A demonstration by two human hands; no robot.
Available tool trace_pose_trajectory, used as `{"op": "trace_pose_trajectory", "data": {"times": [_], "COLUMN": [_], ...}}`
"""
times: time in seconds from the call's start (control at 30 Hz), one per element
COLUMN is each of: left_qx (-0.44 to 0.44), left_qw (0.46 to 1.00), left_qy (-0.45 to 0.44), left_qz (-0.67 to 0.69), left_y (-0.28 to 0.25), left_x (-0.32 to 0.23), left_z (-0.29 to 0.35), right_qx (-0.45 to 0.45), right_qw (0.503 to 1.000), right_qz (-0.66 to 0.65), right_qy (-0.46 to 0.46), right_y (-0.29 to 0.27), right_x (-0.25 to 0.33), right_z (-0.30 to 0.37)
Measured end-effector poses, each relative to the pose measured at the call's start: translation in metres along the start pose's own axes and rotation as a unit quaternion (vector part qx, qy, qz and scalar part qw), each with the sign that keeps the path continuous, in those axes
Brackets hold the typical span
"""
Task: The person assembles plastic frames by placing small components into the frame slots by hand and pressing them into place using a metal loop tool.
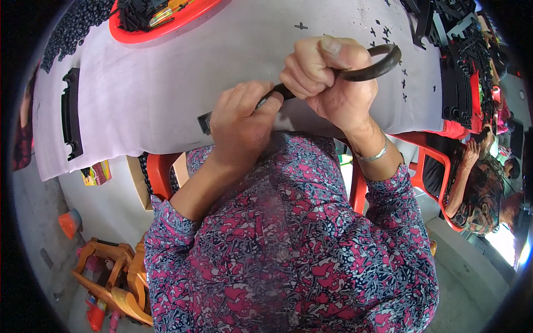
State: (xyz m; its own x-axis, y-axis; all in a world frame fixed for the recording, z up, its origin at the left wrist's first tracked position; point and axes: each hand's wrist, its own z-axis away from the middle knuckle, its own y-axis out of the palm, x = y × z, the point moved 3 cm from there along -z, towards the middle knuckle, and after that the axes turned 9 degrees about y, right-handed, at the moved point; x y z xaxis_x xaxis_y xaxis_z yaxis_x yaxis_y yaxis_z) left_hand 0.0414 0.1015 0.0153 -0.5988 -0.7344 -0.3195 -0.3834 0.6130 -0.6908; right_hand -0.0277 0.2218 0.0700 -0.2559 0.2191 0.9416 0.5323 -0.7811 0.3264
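Observation:
My right hand [336, 77] is closed in a fist round a dark tool with a large ring-shaped end [383, 67]. The ring sticks out to the right, past my thumb. Just to the left and lower, my left hand [241, 116] is closed on a black plastic piece [204, 123], whose squared end shows beyond the fingers. Something dark spans the short gap between both hands; my fingers hide how the tool and the piece meet. Both hands are over the near edge of the cloth-covered table [166, 100].
At the far left stands a red basin [133, 36] with black parts, beside a heap of small black pieces [78, 25]. A notched black strip [71, 114] lies at left. Small black crosses [404, 83] and piled black strips [458, 83] are at right. Another person [474, 172] sits there.

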Motion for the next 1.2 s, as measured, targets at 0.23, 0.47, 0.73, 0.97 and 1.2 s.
{"op": "trace_pose_trajectory", "data": {"times": [0.23,0.47,0.73,0.97,1.2], "left_qx": [-0.009,0.007,-0.020,-0.009,-0.010], "left_qw": [1.000,1.000,0.999,0.999,0.999], "left_qy": [-0.022,0.004,0.013,0.025,0.021], "left_qz": [0.021,0.016,0.028,0.029,0.043], "left_y": [-0.001,0.000,-0.002,-0.001,0.000], "left_x": [0.001,0.002,0.001,0.003,0.004], "left_z": [0.000,0.004,0.004,0.006,0.008], "right_qx": [-0.004,0.014,0.049,0.052,0.080], "right_qw": [0.997,0.979,0.958,0.962,0.968], "right_qz": [0.066,-0.202,-0.282,-0.267,-0.237], "right_qy": [-0.035,-0.031,-0.025,-0.016,-0.018], "right_y": [0.001,-0.012,-0.037,-0.036,-0.034], "right_x": [0.000,-0.005,-0.007,-0.005,-0.009], "right_z": [0.003,0.000,-0.001,0.000,0.000]}}
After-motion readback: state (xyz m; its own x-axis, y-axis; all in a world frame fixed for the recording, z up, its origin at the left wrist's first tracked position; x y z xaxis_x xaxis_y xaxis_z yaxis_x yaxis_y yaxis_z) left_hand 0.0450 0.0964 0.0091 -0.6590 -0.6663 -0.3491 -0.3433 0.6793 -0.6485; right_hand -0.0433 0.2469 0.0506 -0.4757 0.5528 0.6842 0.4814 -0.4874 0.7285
